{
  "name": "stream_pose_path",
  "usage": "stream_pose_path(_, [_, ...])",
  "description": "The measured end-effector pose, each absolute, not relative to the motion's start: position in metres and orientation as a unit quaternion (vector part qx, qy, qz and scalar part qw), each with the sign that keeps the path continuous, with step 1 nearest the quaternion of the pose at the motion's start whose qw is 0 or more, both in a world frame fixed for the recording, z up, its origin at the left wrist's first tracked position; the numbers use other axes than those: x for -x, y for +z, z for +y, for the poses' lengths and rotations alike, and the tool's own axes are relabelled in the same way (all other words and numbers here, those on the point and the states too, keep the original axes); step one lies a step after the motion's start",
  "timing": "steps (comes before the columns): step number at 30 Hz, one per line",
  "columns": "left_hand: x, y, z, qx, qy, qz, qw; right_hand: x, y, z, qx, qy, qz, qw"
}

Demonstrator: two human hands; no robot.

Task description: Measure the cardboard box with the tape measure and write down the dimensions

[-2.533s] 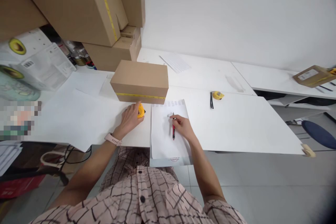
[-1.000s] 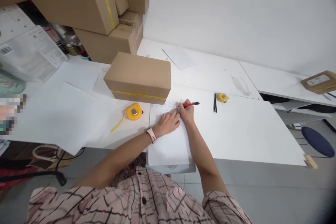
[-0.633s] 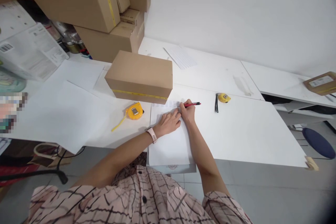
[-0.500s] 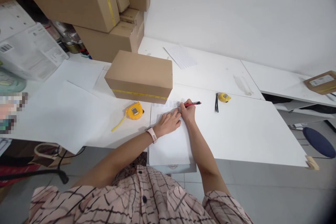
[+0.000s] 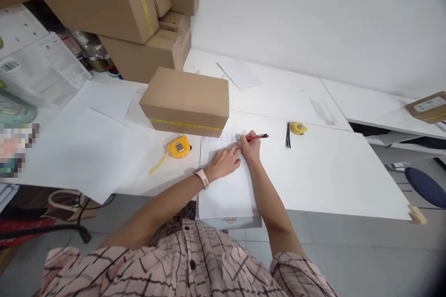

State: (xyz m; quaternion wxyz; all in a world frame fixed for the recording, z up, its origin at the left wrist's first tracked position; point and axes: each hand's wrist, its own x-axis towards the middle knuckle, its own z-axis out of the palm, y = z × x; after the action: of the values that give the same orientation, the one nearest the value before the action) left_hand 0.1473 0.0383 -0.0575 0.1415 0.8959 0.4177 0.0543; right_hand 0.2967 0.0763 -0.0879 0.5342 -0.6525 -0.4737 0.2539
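Note:
My right hand (image 5: 251,148) is closed round a red and black pen (image 5: 258,137), its tip down near the upper right part of a white sheet of paper (image 5: 226,197). Small print or writing runs along the top of that sheet, too fine to read. Flat on the same paper lies my left hand (image 5: 225,161), fingers stretched out toward the right hand. Just beyond the paper stands a closed cardboard box (image 5: 186,97) with yellow tape along its side. An orange tape measure (image 5: 180,147), its yellow strip partly out, sits left of the paper.
A second yellow tape measure (image 5: 298,128) with a black strap lies to the right. Loose white sheets (image 5: 94,148) cover the left of the table. Stacked cartons (image 5: 139,55) rise at the back left. A printed sheet (image 5: 239,74) lies near the wall, and a blue stool (image 5: 425,187) stands far right.
The pen and my right hand have shifted very slightly. My left hand stays flat on the paper, and the box and tape measures have not moved on the table.

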Motion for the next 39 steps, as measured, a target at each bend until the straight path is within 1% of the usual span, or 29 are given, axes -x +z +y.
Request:
stream_pose_path(12, [-0.1475,-0.0548,0.0383,-0.892,0.055,0.421,0.155,-0.2988,-0.0909,0.0778,0.651,0.262,-0.468,0.537])
stream_pose_path(39, [-0.1485,-0.0601,0.0387,-0.896,0.061,0.419,0.130,-0.2997,-0.0883,0.0766,0.661,0.257,-0.462,0.533])
